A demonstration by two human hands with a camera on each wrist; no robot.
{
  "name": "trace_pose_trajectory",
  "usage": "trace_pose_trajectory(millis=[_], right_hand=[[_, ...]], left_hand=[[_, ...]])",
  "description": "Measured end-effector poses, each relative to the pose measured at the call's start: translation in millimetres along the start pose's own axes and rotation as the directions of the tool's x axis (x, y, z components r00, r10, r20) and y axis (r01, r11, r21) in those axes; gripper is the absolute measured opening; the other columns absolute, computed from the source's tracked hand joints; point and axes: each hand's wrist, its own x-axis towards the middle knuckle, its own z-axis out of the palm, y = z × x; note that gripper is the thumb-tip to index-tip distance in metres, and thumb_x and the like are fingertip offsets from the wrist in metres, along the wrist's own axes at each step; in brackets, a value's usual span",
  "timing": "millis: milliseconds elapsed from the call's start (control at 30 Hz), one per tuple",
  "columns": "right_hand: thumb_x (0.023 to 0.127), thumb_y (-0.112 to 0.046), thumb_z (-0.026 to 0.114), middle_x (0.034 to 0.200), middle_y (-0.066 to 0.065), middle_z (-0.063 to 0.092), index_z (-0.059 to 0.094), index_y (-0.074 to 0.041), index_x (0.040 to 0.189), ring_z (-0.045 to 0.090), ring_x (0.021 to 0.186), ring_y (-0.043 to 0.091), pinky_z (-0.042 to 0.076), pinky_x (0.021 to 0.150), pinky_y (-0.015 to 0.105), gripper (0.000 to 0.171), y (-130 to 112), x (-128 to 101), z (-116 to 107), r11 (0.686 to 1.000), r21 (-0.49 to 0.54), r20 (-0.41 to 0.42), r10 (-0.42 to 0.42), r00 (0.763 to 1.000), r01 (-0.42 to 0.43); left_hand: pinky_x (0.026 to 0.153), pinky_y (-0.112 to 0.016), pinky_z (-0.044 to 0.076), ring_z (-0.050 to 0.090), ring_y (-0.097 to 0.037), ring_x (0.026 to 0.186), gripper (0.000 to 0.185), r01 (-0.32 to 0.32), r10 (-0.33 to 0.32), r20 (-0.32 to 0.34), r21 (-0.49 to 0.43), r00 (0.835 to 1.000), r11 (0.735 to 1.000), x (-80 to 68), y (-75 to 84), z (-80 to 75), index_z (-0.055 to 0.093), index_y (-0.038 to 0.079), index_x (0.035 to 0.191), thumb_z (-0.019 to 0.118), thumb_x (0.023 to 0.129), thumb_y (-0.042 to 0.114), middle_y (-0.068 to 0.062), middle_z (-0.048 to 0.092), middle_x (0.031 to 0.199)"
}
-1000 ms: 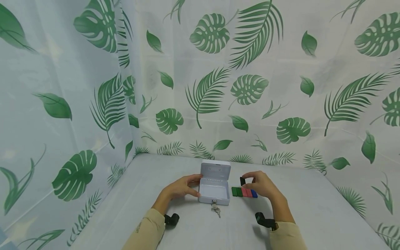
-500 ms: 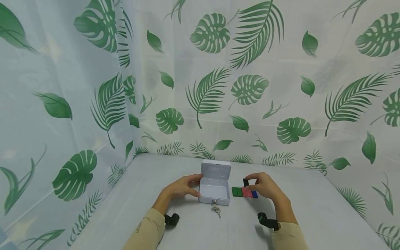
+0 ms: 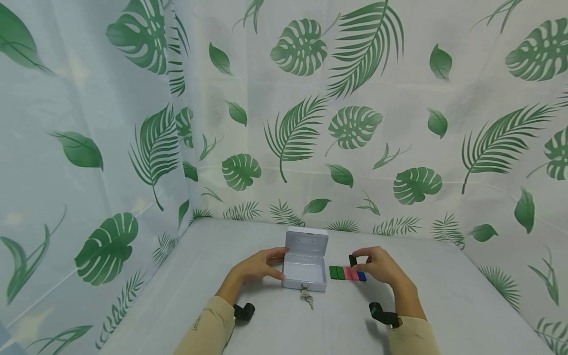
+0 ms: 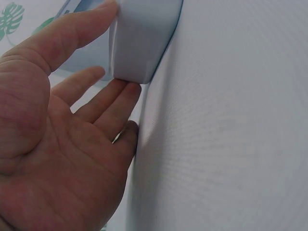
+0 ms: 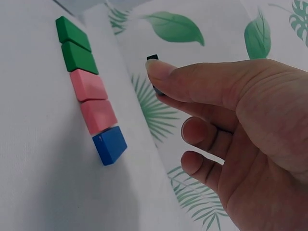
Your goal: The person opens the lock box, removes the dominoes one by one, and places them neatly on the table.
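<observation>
A small pale metal cash box [image 3: 304,285] stands with its lid [image 3: 306,242] raised; keys [image 3: 307,297] hang from its front lock. My left hand [image 3: 256,266] holds the box's left side, thumb by the front corner and fingers toward the back. In the left wrist view the fingertips meet the box's wall [image 4: 139,43]. Between thumb and forefinger my right hand [image 3: 379,265] pinches a black block [image 5: 152,57], mostly hidden by the thumb. Beneath that hand lies a row of two green blocks [image 5: 79,58], two pink blocks [image 5: 99,117] and one blue block [image 5: 110,146].
A white cloth covers the table [image 3: 337,325]. Leaf-patterned curtains [image 3: 306,197] rise behind and on the left. Black wrist cameras [image 3: 244,312] are strapped at both sleeves.
My right hand has shifted right and slightly down with the black block, from over the green-pink join to over the pink blocks. The left hand and box have stayed put.
</observation>
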Motion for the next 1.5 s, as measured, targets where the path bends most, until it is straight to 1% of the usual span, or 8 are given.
trace_pose_trajectory(millis=[167,233,500,700,933,1200,1300,1500], right_hand=[[0.089,-0.017,0.082,0.121,0.015,0.070,0.074,-0.008,0.125,0.055,0.087,0.022,0.048,0.067,0.034,0.039,5.0,-2.4,-1.2,1.000,-0.012,-0.003,0.016,1.000,-0.016],[0.088,-0.016,0.082,0.122,0.016,0.070,0.075,-0.007,0.125,0.055,0.086,0.023,0.048,0.067,0.034,0.038,6.7,-3.4,-1.9,1.000,-0.011,-0.005,0.022,1.000,-0.022],[0.088,-0.012,0.082,0.117,0.017,0.071,0.074,-0.003,0.124,0.056,0.085,0.022,0.049,0.066,0.034,0.038,11.1,-6.2,-7.5,0.999,-0.040,0.006,0.002,1.000,-0.002],[0.088,-0.013,0.081,0.122,0.019,0.070,0.074,-0.004,0.125,0.056,0.088,0.024,0.050,0.069,0.034,0.039,13.7,-7.5,-10.0,0.998,-0.054,0.017,0.045,0.999,-0.044],[0.088,-0.014,0.082,0.128,0.022,0.068,0.073,-0.005,0.127,0.057,0.093,0.025,0.052,0.073,0.036,0.041,18.5,-8.5,-11.7,0.995,-0.063,0.019,0.082,0.996,-0.081],[0.086,-0.013,0.083,0.121,0.017,0.070,0.074,-0.006,0.125,0.056,0.089,0.024,0.048,0.069,0.034,0.040,25.6,-8.9,-12.7,0.995,-0.066,0.023,0.075,0.997,-0.073],[0.086,-0.013,0.083,0.121,0.018,0.070,0.074,-0.005,0.125,0.056,0.089,0.024,0.049,0.069,0.035,0.040,28.0,-8.9,-12.9,0.995,-0.070,0.027,0.076,0.997,-0.074],[0.087,-0.015,0.083,0.123,0.020,0.068,0.074,-0.006,0.126,0.057,0.093,0.026,0.051,0.073,0.036,0.041,32.1,-8.8,-14.6,0.991,-0.077,0.044,0.114,0.993,-0.110]], left_hand=[[0.126,-0.051,0.030,0.040,-0.029,0.153,0.090,0.002,-0.002,0.002,-0.001,1.000,1.000,0.1,-0.3,0.3,0.042,0.014,0.160,0.088,0.082,0.010,-0.009,0.042,0.165],[0.126,-0.051,0.030,0.040,-0.029,0.154,0.091,0.002,-0.002,0.004,-0.005,1.000,1.000,0.0,-0.4,0.3,0.042,0.014,0.160,0.088,0.082,0.010,-0.009,0.042,0.165],[0.126,-0.051,0.031,0.040,-0.029,0.153,0.090,-0.002,0.002,0.003,-0.002,1.000,1.000,-0.7,0.6,0.5,0.042,0.014,0.160,0.087,0.083,0.010,-0.009,0.042,0.165],[0.126,-0.051,0.031,0.040,-0.030,0.153,0.090,-0.008,0.008,0.006,0.002,1.000,1.000,-1.0,0.8,0.9,0.041,0.013,0.160,0.087,0.083,0.009,-0.009,0.042,0.165],[0.126,-0.050,0.031,0.040,-0.028,0.153,0.089,0.006,-0.006,-0.003,-0.003,1.000,1.000,-0.7,1.5,1.2,0.042,0.014,0.160,0.087,0.083,0.010,-0.008,0.043,0.165],[0.126,-0.051,0.030,0.039,-0.029,0.154,0.088,0.012,-0.012,-0.010,-0.005,1.000,1.000,-0.6,1.2,1.2,0.043,0.015,0.160,0.087,0.083,0.009,-0.008,0.042,0.165],[0.126,-0.051,0.030,0.040,-0.029,0.154,0.088,0.014,-0.014,-0.011,-0.006,1.000,1.000,-0.9,1.4,1.3,0.043,0.015,0.159,0.086,0.083,0.009,-0.008,0.042,0.165],[0.126,-0.051,0.030,0.040,-0.029,0.153,0.088,0.012,-0.012,-0.007,-0.005,1.000,1.000,-0.8,1.5,1.3,0.043,0.015,0.160,0.087,0.083,0.009,-0.008,0.042,0.165]])
